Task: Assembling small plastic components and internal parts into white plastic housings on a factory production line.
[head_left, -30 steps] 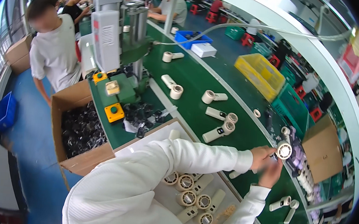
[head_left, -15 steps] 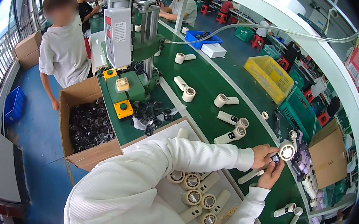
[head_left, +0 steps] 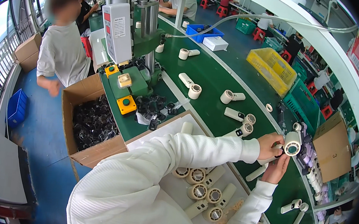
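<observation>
At the right of the green belt, my left hand [head_left: 270,147] and my right hand [head_left: 276,169] are both closed around the handle of a cream handheld fan [head_left: 292,144]. Its round head sticks out beyond the fingers, tilted so the ring end with a dark centre shows. Most of the handle is hidden by my hands, and a small dark part shows between the fingers. Another cream fan's handle [head_left: 256,172] lies on the belt just below my hands. Beneath my arms, several cream fans [head_left: 198,191] rest in a shallow white-lined box [head_left: 167,188].
The green belt [head_left: 218,79] carries several more fans. A bench press [head_left: 146,34] with yellow button boxes stands left, beside a carton [head_left: 67,117] of dark parts. Crates and a cardboard box [head_left: 332,147] stand beyond the belt. A person in white [head_left: 65,52] is at the left.
The fan in my hands has turned, its head now showing more of its side. Fans on the belt appear slightly further right. The person at the left has raised a forearm.
</observation>
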`<state>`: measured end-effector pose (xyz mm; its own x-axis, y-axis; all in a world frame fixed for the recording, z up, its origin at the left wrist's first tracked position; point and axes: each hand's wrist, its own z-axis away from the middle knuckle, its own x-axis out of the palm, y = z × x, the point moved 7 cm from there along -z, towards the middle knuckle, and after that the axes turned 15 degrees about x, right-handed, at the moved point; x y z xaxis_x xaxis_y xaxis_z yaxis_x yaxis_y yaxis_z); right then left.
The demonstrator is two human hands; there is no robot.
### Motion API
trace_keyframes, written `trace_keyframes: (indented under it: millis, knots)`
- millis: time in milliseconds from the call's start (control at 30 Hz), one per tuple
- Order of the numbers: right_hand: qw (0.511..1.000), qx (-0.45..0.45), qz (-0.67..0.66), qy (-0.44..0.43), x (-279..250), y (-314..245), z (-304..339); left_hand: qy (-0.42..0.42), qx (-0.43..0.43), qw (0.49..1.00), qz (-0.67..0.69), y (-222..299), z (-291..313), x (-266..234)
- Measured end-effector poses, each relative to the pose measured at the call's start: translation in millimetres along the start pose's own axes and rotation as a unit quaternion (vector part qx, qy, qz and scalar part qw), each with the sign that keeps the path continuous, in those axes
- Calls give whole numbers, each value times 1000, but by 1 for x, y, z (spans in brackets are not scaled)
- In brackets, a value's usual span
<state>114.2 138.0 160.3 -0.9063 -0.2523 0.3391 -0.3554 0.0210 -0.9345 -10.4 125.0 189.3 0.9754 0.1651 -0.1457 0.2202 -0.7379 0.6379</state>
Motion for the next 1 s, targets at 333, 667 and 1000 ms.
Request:
trace_keyframes:
  millis: [333,667,1000]
  knots:
    - [996,-50,-70,38,-37,-17,-11,-15,40,999,-7,13,-18,33]
    - [935,32,303,179,-131,43,-35,-135,-137,903,-384,-156,10,-83]
    - [679,164,564,441,-230,83,-55,-73,-169,891,-416,-265,48,-188]
